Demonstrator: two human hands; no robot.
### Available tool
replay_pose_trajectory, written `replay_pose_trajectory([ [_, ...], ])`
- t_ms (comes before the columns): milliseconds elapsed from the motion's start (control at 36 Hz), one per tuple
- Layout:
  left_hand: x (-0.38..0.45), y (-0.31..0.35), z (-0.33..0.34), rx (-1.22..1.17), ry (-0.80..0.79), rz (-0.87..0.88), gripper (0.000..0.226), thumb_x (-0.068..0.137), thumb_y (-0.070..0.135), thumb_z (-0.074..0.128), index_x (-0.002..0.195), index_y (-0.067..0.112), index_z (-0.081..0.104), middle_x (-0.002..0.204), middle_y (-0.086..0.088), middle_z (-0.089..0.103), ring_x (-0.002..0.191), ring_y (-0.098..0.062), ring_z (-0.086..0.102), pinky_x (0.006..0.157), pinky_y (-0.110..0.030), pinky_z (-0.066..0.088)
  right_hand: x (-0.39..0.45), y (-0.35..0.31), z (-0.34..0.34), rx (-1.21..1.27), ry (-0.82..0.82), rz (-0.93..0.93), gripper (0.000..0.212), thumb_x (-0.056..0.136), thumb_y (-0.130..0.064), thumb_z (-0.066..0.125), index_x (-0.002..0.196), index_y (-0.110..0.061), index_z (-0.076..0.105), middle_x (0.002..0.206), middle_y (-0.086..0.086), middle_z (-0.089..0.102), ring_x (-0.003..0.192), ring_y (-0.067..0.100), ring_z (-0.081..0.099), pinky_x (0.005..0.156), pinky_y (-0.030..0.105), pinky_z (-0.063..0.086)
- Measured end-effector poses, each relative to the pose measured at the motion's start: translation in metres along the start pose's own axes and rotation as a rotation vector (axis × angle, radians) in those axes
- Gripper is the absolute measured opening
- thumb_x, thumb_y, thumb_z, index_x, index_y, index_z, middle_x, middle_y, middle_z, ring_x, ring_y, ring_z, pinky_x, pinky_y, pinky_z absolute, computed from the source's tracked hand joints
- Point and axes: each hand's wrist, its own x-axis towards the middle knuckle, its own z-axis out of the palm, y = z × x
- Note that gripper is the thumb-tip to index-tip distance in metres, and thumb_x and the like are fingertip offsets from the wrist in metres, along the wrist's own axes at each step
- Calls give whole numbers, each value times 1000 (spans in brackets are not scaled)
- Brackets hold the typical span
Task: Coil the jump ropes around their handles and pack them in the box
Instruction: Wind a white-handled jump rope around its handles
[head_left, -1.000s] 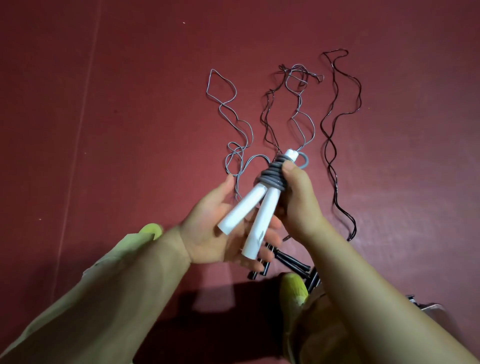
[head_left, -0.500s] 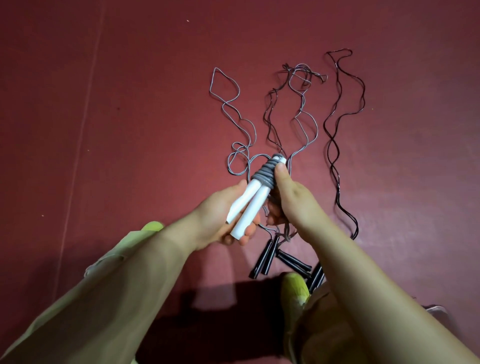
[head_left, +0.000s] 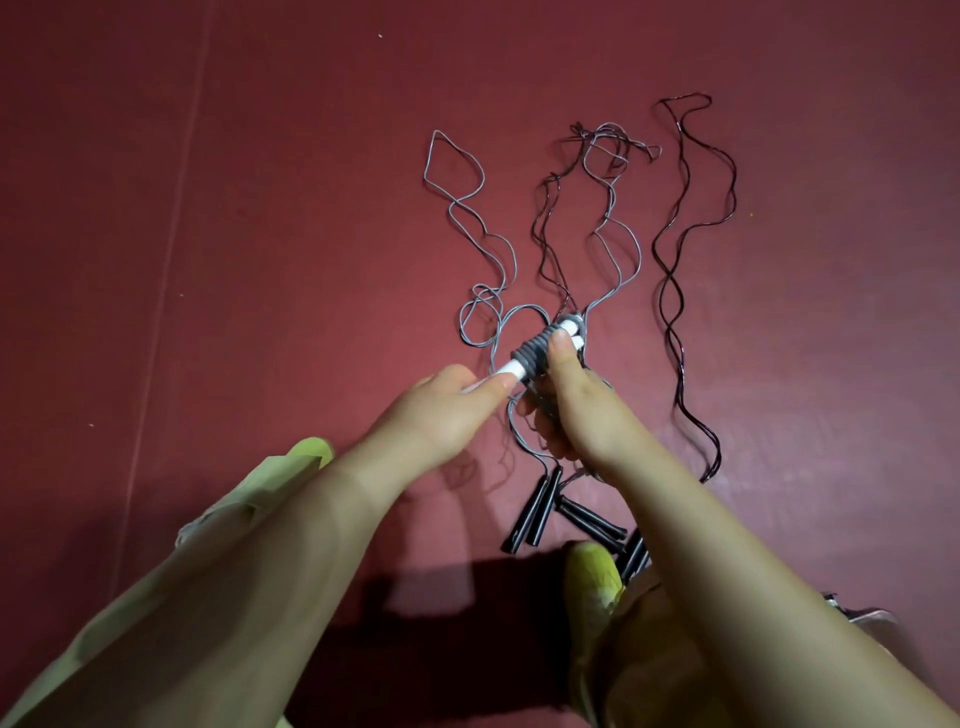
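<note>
- The left hand (head_left: 441, 410) reached forward from a pale olive sleeve (head_left: 156, 597), fingers curled around the near end of the white handles (head_left: 511, 368) — it gripped them, knuckles up, with only a short stub of white showing past the fingertips.
- The handles were smooth, round plastic, two side by side, held tilted up and away to the right; a tight grey coil (head_left: 535, 353) of rubbery cord ribbed their middle, and the white tips poked out beyond it.
- The right hand (head_left: 576, 410) came in from a bare forearm, its thumb pressed flat on the coil and its fingers curled underneath, pinching the wrapped bundle between the two hands above the floor (head_left: 260, 260).
- The floor was a dull, matte red.
- Beyond the hands, thin grey ropes (head_left: 467, 208) lay in loose wavy loops, and a dark rope (head_left: 675, 270) snaked at the far right — all well apart from the bundle except the grey strand trailing off it.
- Below the right wrist, glossy black handles (head_left: 530, 514) lay on the floor beside a yellow-green shoe tip (head_left: 592, 571).
</note>
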Motion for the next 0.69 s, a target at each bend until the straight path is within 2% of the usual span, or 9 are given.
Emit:
replay_pose_trajectory([
  [56,0,1,-2,21,-5,9,40,85,60,49,80,21,53,79,2,54,74,-19,48,60,-31,34,0,-2,1,39,-27,6,79,78,-80,21,70,-14,62,57,1,52,47,15,43,51,27,32],
  [167,-3,5,-2,-16,-32,36,31,79,50,65,79,23,49,76,5,51,62,-10,44,53,-29,30,-2,-3,0,70,-16,-33,61,89,-71,34,63,-18,46,57,3,39,47,14,30,51,29,24],
  [222,-3,6,-2,-22,-61,37,35,75,48,70,78,22,47,75,7,47,62,-9,42,54,-29,28,-4,-5,0,90,4,-55,56,79,-74,40,59,-21,39,54,3,32,46,15,25,52,31,20],
  [306,-4,5,-3,-160,-240,24,47,58,56,76,75,21,50,70,5,48,61,-12,43,57,-29,31,-6,-7,-2,125,14,-84,49,74,-66,41,49,-24,34,47,-4,26,43,12,22,51,31,18],
  [389,-12,6,-5,-461,-559,-64,41,64,55,66,81,18,64,76,-5,64,78,-25,59,72,-35,47,-9,-11,-2,308,8,-108,41,75,-54,43,46,-25,41,47,-5,30,46,13,26,49,27,19],
  [444,-15,8,-7,-596,-756,-119,55,71,65,49,88,16,70,87,-11,71,84,-30,67,73,-34,50,-11,-14,-3,463,-7,-114,33,73,-50,45,51,-26,51,54,2,39,53,17,34,53,29,22],
  [528,-18,12,-8,-857,-978,-175,77,71,73,33,82,9,74,77,-13,69,67,-28,66,70,-37,52,-12,-14,-5,522,-41,-122,40,72,-52,44,46,-24,57,52,7,42,50,21,36,52,31,22],
  [639,-18,15,-5,-954,-969,-232,76,78,75,27,74,9,65,62,-8,56,51,-22,53,56,-27,42,-5,-11,-4,566,-41,-110,38,69,-60,54,63,-23,52,58,6,42,54,22,37,55,35,28],
  [694,-15,15,-6,-945,-937,-252,69,76,72,27,73,12,62,61,-7,54,50,-20,49,55,-28,36,-3,-10,-2,491,-49,-87,52,60,-75,58,68,-24,57,73,12,47,67,28,40,61,49,34],
])
